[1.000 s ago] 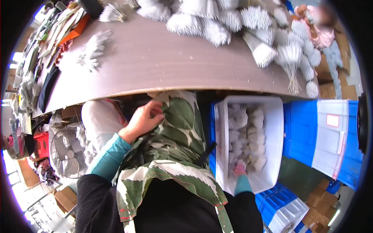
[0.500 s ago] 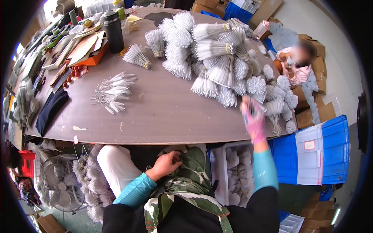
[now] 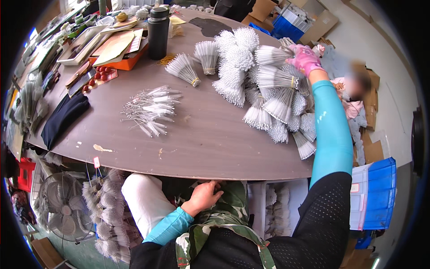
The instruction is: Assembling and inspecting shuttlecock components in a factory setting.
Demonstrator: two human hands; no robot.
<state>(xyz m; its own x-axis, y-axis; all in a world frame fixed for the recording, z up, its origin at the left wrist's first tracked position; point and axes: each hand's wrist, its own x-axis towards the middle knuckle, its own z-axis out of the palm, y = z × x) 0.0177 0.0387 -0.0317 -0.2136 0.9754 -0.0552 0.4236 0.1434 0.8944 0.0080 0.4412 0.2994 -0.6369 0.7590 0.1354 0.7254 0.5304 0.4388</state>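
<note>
Small white bristle brushes with thin wire stems, tied in bundles, form a large brush pile (image 3: 237, 58) on the right half of the table. My right hand (image 3: 307, 59), in a pink glove, reaches over the pile's far right side. Its bent fingers close on the tied end of a brush bundle (image 3: 272, 55), which still lies on the pile; part of that end is hidden by the glove. My left hand (image 3: 204, 197) is bare and rests on my camouflage apron (image 3: 228, 201) below the table edge, its loosely bent fingers apart and holding nothing. Loose brushes (image 3: 152, 110) lie left of the pile.
A black bottle (image 3: 158, 33), an orange tray (image 3: 127, 60) of papers and dark folded cloth (image 3: 65, 119) sit at left. Below the table are a fan (image 3: 67, 208) and a white bin (image 3: 257, 201) of brushes. Another person (image 3: 354, 89) sits beyond the table's right side.
My right hand has moved from the pile's near right edge to its far side, and my arm now stretches across the right of the table. My left hand stays on my lap. The view has shifted.
</note>
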